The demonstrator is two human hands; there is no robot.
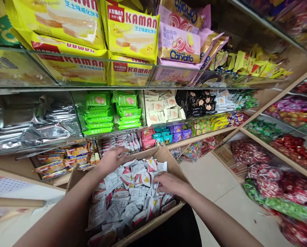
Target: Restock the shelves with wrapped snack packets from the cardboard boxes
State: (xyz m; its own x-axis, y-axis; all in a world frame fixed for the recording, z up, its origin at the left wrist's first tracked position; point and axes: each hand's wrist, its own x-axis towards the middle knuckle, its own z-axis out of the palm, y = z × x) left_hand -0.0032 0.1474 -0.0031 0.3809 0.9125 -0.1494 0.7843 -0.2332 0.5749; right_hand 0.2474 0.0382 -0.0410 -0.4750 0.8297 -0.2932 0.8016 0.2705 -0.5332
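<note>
An open cardboard box [176, 164] full of small white, red-marked snack packets [137, 196] stands in front of me. My left hand [114, 157] is over the box's far left side, close to the lower shelf compartment of similar-looking packets [129, 142]. Its fingers are bent together and slightly blurred; what they hold, if anything, I cannot make out. Inside the box, on the right, my right hand [169, 182] has its fingers curled down onto the packets. Its fingertips are partly hidden among them.
Above are shelves with yellow wafer packs [133, 32], lilac cookie packs [179, 43] and green packets [98, 111]. Pink, teal and purple packets [182, 133] lie in the low row. Bagged sweets [279, 188] rest on the tiled floor [207, 178] at right, beside a wooden shelf edge [279, 156].
</note>
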